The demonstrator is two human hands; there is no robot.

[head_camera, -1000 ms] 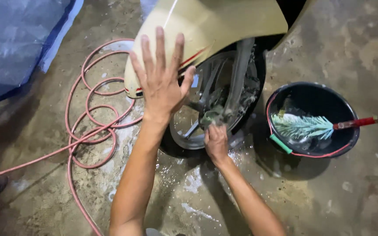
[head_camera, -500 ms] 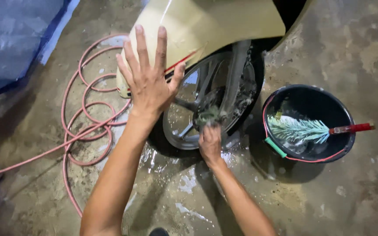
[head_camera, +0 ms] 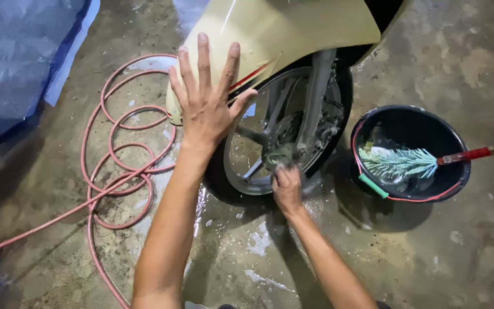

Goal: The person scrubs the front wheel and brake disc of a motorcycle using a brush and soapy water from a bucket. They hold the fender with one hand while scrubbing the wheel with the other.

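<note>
The left hand [head_camera: 206,100] is spreading flat, fingers splayed and grasping nothing, pressing against the cream-coloured mudguard [head_camera: 270,31] of a motorbike; the right hand [head_camera: 286,186] is clenching a dark green cloth [head_camera: 279,155] and holding it against the hub of the front wheel [head_camera: 284,134], between the spokes beside the fork leg [head_camera: 314,97]; the wet concrete floor [head_camera: 258,240] is glistening beneath the wheel; a pink hose [head_camera: 122,166] is lying coiled to the left; a black bucket [head_camera: 447,137] is standing to the right of the wheel, holding a teal bristle brush [head_camera: 398,163] with a red handle.
</note>
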